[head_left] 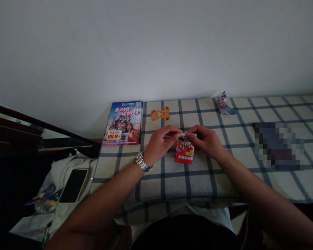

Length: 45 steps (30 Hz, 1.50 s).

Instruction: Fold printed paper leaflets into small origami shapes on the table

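Observation:
A small red printed paper leaflet [184, 156] with cartoon figures lies on the checked tablecloth in front of me, its printing upside down. Its far edge shows a white strip, as if turned over. My left hand [161, 142], with a metal watch [143, 162] on the wrist, pinches the leaflet's far left corner. At the far right corner my right hand [206, 139] grips the same edge between thumb and fingers. The fingertips of both hands nearly meet there. Just beyond my left hand is a flat orange teddy bear shape [160, 114].
A stack of colourful flyers [123, 123] lies at the table's left end. A folded paper piece [225, 105] stands near the wall. On the right is a dark, pixelated flat item [279, 146]. Left of the table, a phone [73, 185] rests on white bags [53, 173].

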### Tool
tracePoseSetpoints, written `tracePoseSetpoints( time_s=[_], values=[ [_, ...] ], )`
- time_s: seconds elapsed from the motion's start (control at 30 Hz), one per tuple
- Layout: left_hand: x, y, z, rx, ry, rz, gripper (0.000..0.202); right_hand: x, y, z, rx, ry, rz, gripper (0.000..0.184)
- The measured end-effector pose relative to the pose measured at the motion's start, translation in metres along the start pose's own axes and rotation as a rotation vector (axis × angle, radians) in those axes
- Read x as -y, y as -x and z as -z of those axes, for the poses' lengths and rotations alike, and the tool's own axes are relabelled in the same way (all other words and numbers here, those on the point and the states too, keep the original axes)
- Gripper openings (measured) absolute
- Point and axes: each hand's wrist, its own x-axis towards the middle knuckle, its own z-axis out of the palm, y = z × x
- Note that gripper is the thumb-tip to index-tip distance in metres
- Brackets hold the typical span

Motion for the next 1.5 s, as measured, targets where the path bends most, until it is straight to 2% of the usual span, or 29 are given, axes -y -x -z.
tracePoseSetpoints(
  time_s=[0.13, 0.33, 0.47, 1.0, 1.33, 1.5],
  values=[
    [-0.001, 0.000, 0.000, -0.025, -0.015, 0.016, 0.014, 0.003, 0.000, -0.001, 0.002, -0.030, -0.012, 0.032],
    [-0.001, -0.002, 0.003, -0.123, -0.038, 0.021, 0.019, 0.001, -0.001, 0.000, -0.004, -0.255, -0.094, 0.032],
    [0.001, -0.004, 0.005, -0.140, -0.037, 0.020, 0.020, -0.002, -0.002, 0.000, 0.000, -0.350, -0.140, 0.034],
    [0.001, -0.002, 0.005, -0.151, -0.062, -0.016, 0.018, -0.008, 0.000, 0.003, -0.021, -0.286, -0.114, 0.034],
    [0.002, -0.001, 0.006, -0.106, 0.032, -0.001, 0.023, -0.003, 0.000, 0.002, -0.064, -0.285, -0.116, 0.035],
    [0.004, -0.002, 0.005, -0.119, 0.025, -0.010, 0.023, -0.003, 0.000, 0.002, -0.054, -0.280, -0.088, 0.036]
  ],
)
